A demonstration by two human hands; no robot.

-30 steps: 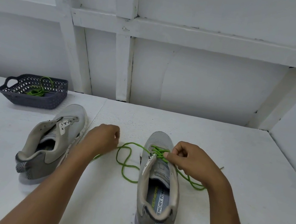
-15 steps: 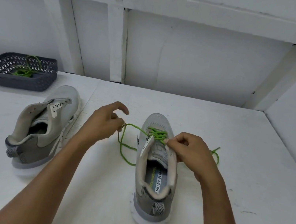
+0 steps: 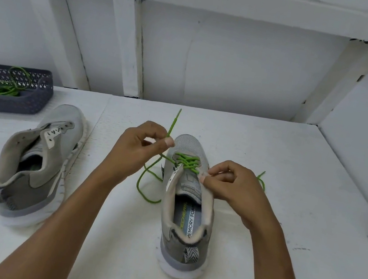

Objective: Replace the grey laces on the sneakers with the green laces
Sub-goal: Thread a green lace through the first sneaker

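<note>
A grey sneaker [image 3: 185,230] stands heel toward me in the middle of the white table, with a green lace [image 3: 186,161] crossed through its front eyelets. My left hand [image 3: 136,150] pinches one end of that lace just left of the toe, the tip sticking up and a slack loop lying on the table below it. My right hand [image 3: 231,185] pinches the shoe's right eyelet edge beside the lacing. The lace's other end trails out to the right behind that hand. A second grey sneaker [image 3: 39,160] lies to the left with no lace in it.
A dark perforated basket [image 3: 28,101] at the back left holds another green lace [image 3: 10,86]. White walls with beams close off the back and right. The table's front edge runs just below my forearms.
My left hand has lifted and turned, drawing the lace end upward so its tip points up. My right hand stays at the eyelets. The view has tilted down.
</note>
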